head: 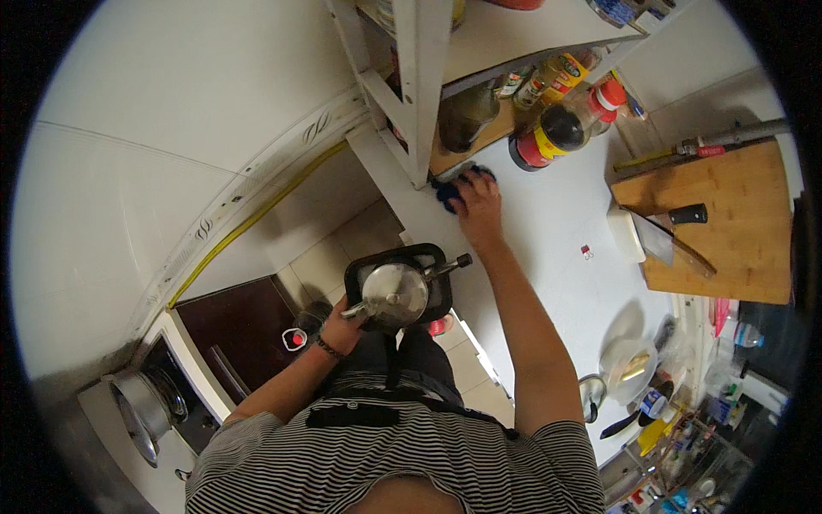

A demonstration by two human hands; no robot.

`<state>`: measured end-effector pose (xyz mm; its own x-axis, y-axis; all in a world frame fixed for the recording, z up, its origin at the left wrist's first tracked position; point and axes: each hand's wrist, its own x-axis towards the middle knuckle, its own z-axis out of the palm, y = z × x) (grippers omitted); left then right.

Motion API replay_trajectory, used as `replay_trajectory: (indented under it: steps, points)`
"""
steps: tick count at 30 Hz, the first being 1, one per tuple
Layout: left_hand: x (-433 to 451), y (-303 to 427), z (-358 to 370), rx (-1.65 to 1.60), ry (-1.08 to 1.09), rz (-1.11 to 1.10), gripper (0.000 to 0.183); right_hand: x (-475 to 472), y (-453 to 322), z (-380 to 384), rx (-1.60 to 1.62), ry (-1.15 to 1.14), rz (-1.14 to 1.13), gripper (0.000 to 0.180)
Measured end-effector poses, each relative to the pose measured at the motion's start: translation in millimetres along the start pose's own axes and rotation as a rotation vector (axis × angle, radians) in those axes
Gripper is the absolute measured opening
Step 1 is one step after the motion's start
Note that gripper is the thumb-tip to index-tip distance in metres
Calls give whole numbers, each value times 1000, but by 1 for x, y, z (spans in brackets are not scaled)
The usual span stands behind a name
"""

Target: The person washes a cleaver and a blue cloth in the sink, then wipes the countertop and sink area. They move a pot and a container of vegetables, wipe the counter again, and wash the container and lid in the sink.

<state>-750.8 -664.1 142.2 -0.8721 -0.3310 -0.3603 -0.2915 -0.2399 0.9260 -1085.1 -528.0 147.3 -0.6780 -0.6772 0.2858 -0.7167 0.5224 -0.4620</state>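
Note:
My left hand [341,329] grips a metal pot [394,294] by its handle near my waist. A black square pan or tray [443,256] lies directly under the pot; whether my fingers hold it too is hidden. A second handle with a black end [463,260] points right. My right hand [476,199] presses a dark blue cloth [449,194] on the white countertop [552,225], beside the foot of the shelf rack. Just beyond that hand stands a large bottle of dark sauce with a red cap [549,138].
The white shelf rack [420,83] holds several bottles. At right, a cleaver [655,241] and another knife lie on a wooden cutting board [738,193]. A small red clip [585,251] is mid-counter. A plate [629,369] and a glass lid [591,395] sit nearer me. Metal pots [141,401] stand left.

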Motion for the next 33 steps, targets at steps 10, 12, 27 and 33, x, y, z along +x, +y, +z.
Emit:
replay_trajectory:
  steps: [10,12,27,33]
  points:
    - [-20,39,-8,-497,101,-374,50,-6,-45,-4,197,-222,-235,36]
    - [-19,48,-6,-395,73,-341,50,-20,-33,-10,204,-259,-300,36]
    - [96,41,106,-622,235,-220,39,-259,-10,-149,28,-76,325,42]
    - [133,57,155,-604,383,-314,34,-295,-21,-159,4,-7,456,45]
